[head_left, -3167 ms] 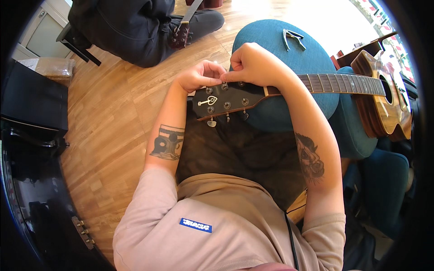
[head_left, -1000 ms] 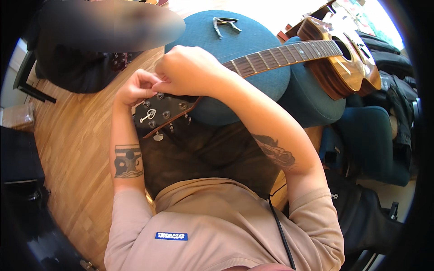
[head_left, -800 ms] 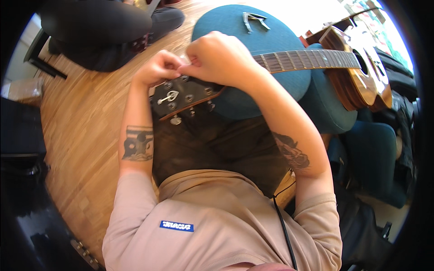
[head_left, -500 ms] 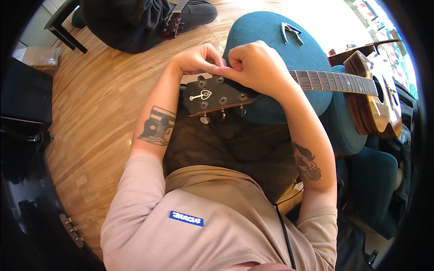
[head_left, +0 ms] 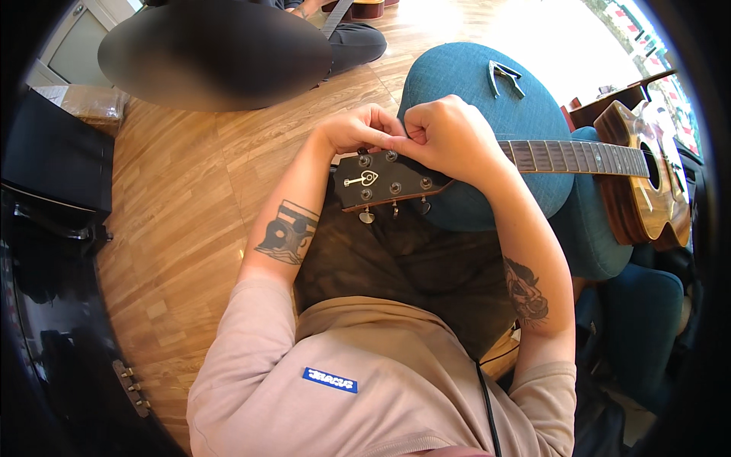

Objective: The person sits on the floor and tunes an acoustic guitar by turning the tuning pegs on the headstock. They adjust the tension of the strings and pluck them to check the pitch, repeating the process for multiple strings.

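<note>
An acoustic guitar lies with its black headstock over my lap, its neck crossing a blue upholstered seat and its wooden body at the right. At the headstock's far edge, beside the tuning pegs, my left hand is closed in a pinch. My right hand meets it there with curled fingers, its thumb against the left fingertips, partly covering the nut end of the neck. Whatever the fingers hold is hidden or too small to make out. A capo lies on the blue seat beyond my right hand.
Another person sits on the wooden floor ahead, with part of another guitar visible. Black glossy furniture stands at the left. A wrapped box is behind it. More blue seating is at the right.
The whole view has shifted, so everything appears lower and further right. Both hands stay together at the headstock's far edge. More of the other person's guitar shows at the top.
</note>
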Demonstrator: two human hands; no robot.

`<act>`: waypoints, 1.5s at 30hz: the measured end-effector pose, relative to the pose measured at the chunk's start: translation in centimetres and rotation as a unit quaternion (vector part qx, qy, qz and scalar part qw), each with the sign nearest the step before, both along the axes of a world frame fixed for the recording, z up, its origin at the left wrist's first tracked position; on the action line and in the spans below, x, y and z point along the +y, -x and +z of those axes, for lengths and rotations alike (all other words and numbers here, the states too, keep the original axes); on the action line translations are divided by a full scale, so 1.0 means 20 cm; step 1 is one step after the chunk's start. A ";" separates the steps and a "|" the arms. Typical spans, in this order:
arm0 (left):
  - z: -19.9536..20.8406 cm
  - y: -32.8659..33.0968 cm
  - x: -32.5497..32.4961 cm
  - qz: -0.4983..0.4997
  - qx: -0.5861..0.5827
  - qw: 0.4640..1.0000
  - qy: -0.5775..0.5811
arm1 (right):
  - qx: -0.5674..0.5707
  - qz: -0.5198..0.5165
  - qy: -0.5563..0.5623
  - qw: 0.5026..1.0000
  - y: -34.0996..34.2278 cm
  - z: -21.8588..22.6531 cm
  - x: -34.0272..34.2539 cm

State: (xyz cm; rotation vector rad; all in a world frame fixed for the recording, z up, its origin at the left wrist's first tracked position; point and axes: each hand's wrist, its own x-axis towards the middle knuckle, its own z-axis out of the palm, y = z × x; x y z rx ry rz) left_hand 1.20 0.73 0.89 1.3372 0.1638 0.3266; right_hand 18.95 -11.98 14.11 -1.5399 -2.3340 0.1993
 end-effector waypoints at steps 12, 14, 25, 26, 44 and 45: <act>-0.03 0.06 0.02 0.013 -0.029 0.999 -0.026 | -0.003 -0.012 0.044 0.999 0.00 0.03 0.02; -0.04 0.06 0.03 0.004 -0.011 0.999 -0.041 | 0.018 -0.010 0.051 0.998 0.00 0.02 0.01; 0.02 0.01 0.00 0.028 0.046 0.994 -0.091 | 0.043 0.017 0.007 0.999 -0.02 -0.02 0.01; 0.02 0.01 -0.01 0.033 0.037 0.995 -0.091 | 0.044 0.015 0.013 0.999 -0.02 -0.01 0.01; -0.01 0.07 -0.03 0.052 0.029 0.998 0.010 | 0.020 0.024 0.038 0.999 -0.03 0.02 -0.02; -0.02 0.05 -0.04 0.049 0.023 0.998 0.017 | 0.023 0.026 0.030 0.999 -0.03 0.01 -0.02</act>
